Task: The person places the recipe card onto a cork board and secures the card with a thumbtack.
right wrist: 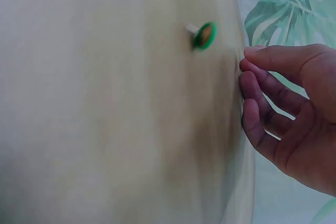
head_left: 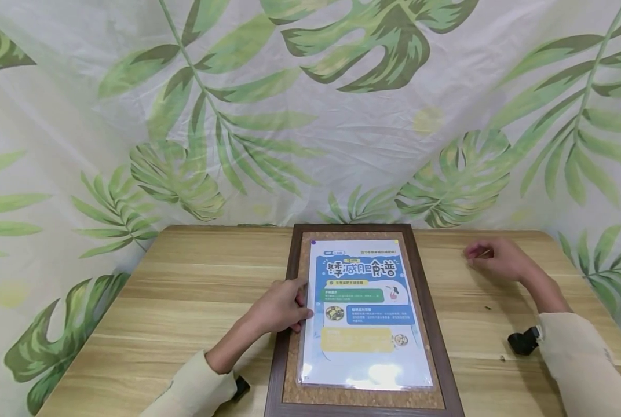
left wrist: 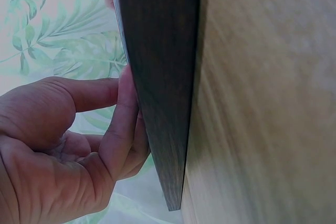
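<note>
A cork board (head_left: pixel 362 398) with a dark wooden frame (head_left: pixel 430 301) lies on the wooden table, its far end at the table's back edge. On the cork lies a glossy sheet (head_left: pixel 368 370) printed with coloured boxes and large lettering. Small pins, purple (head_left: pixel 313 242) and yellow (head_left: pixel 396 242), mark its top corners. My left hand (head_left: pixel 283 306) rests its fingertips along the sheet's left edge, over the frame side. Over the table to the right, my right hand (head_left: pixel 500 260) is loosely bent with nothing visible in its fingers. In the right wrist view a blurred green pin (right wrist: pixel 206 35) lies near its fingertips.
The wooden table (head_left: pixel 201 272) runs out on both sides of the board. Behind it hangs a pale cloth (head_left: pixel 342 150) printed with green leaves. Tiny dark bits (head_left: pixel 501 358) lie on the table near the right sleeve.
</note>
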Available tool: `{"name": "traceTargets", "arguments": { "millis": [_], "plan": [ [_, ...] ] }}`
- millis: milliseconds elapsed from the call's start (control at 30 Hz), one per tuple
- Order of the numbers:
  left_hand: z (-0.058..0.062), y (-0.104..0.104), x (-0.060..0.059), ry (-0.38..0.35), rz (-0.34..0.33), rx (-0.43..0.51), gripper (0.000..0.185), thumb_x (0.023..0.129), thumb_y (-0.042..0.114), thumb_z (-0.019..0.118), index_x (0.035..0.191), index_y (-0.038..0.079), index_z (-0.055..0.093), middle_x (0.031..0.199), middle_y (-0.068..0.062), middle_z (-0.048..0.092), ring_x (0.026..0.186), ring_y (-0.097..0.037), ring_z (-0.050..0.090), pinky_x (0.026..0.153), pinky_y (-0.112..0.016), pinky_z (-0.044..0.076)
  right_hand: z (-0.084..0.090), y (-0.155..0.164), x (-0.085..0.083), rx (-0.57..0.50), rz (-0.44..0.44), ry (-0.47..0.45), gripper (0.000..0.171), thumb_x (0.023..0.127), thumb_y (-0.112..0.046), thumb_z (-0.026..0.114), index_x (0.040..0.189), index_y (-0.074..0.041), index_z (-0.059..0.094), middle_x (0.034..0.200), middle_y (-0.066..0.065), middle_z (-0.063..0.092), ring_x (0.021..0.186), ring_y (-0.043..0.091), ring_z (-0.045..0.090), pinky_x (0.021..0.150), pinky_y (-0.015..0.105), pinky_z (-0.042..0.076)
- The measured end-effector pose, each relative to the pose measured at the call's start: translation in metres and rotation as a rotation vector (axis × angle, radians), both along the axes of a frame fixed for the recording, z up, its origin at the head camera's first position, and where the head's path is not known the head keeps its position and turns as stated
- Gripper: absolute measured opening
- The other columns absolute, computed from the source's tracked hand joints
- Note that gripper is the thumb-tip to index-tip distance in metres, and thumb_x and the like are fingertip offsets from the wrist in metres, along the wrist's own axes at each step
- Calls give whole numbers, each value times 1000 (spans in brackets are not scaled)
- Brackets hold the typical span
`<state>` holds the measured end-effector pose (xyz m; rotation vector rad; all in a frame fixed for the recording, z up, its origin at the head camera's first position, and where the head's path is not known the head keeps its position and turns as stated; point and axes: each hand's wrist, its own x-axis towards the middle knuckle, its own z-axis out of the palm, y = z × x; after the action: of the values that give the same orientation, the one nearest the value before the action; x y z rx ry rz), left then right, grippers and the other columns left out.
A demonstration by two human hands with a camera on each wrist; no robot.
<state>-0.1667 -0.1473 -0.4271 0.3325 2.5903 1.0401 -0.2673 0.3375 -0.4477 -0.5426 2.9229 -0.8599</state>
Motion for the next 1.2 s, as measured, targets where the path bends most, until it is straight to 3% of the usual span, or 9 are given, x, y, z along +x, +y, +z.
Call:
{"name": "traceTargets", "arguments": {
  "millis": [167,433,867,1200],
  "plan": [
    [0,0,0,3,2,-9,45,87,2,74,124,-9,50,78,-10,58,53,-15,65,43,-25,49,-2,4,11,11,-19,-11,18,90,-12,73,106,-4,73,92,3,73,81,9,65,69,21,51],
    [0,0,0,4,-4,-4,40,87,1,73,120,-8,53,78,-10,58,53,-15,65,44,-26,50,-2,8,29,30,-5,-73,18,89,-16,74,106,-11,72,90,-4,70,80,2,62,70,21,51],
    [1,-1,0,14,-19,-10,22,88,2,73,100,-2,56,76,-10,58,52,-15,65,44,-27,51,0,10,61,-38,84,-99,18,88,-10,74,106,-12,71,88,-6,68,78,0,61,66,22,51],
    [2,-1,1,14,-15,-4,22,88,2,73,101,-2,55,76,-10,59,52,-15,65,44,-27,52,4,13,74,-97,193,-123,23,87,-2,73,109,-6,69,90,-5,68,80,3,62,67,21,52]
  ]
}}
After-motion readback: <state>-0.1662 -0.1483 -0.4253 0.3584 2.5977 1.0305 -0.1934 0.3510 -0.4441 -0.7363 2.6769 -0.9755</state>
